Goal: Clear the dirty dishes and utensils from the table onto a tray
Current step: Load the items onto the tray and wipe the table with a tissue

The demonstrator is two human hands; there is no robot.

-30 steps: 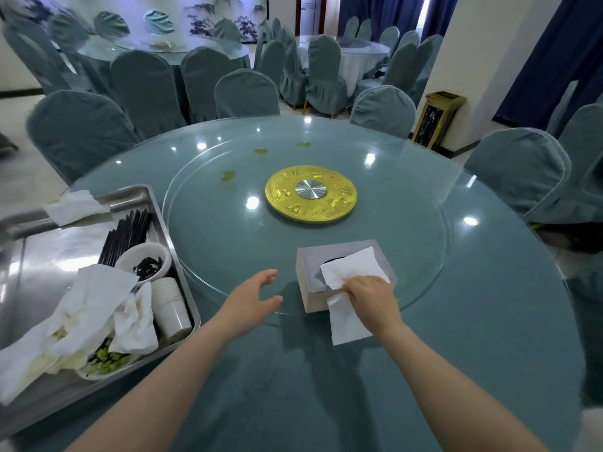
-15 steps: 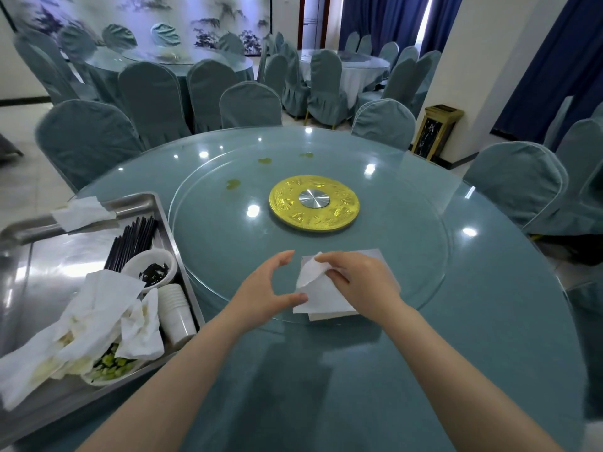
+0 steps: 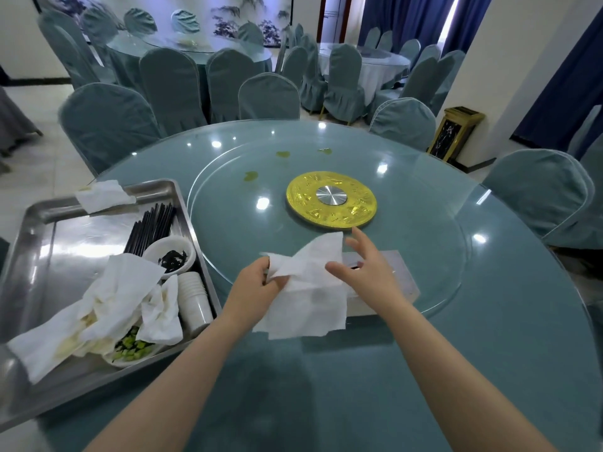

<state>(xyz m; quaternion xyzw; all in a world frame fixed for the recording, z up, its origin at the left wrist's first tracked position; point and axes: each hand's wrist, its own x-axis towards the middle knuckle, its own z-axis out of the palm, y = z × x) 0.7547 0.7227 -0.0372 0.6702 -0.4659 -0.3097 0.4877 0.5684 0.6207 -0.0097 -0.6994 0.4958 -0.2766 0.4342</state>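
Two bare forearms reach forward over a round teal table (image 3: 489,353). Left hand (image 3: 257,285) pinches a white tissue (image 3: 306,288) between thumb and fingers; right hand (image 3: 365,272) hovers just beside it, fingers spread and loose, above a grey tissue box (image 3: 396,272) at the near edge of the glass turntable (image 3: 424,239). To the left, a steel tray (image 3: 39,249) overhangs the table's edge, holding crumpled napkins (image 3: 124,298), stacked white cups (image 3: 195,301), a small bowl (image 3: 169,252), black chopsticks (image 3: 150,226) and a plate of green scraps (image 3: 133,350). Farther off, a gold disc (image 3: 331,200) marks the turntable's centre, with covered chairs (image 3: 107,122) beyond.
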